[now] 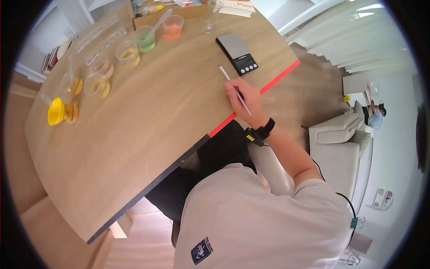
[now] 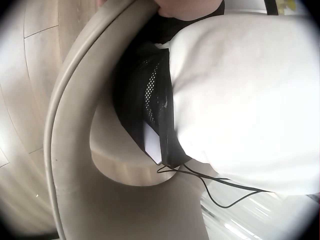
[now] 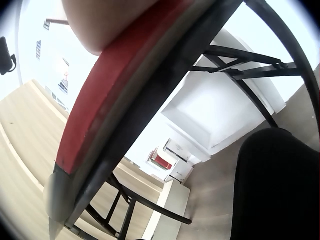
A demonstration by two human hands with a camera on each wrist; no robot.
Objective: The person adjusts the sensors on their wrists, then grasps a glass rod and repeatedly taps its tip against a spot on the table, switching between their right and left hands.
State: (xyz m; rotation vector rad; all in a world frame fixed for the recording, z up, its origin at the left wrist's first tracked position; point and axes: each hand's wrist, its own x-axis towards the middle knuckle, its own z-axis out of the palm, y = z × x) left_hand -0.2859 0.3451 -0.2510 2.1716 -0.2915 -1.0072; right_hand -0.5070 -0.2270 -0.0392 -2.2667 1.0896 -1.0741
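My right hand (image 1: 244, 98) pinches a slim brush (image 1: 224, 73) over the table near its red-taped edge. The brush's pale tip points away from me, and its thin handle sticks out below the fingers. Just beyond this hand lies a digital scale (image 1: 242, 61) with a grey plate and round buttons. In the right wrist view, part of the hand (image 3: 107, 20) shows above the red tape (image 3: 95, 110). My left hand (image 2: 192, 7) is at the chair's armrest (image 2: 75, 115), mostly cut off by the top of the left wrist view; its fingers are largely hidden.
Clear cups with green liquid (image 1: 145, 42), orange liquid (image 1: 173, 31) and yellow liquid (image 1: 130, 58) stand along the table's far side. More cups and a yellow funnel-like piece (image 1: 55, 112) are at far left. A clear glass (image 1: 209, 26) stands behind the scale.
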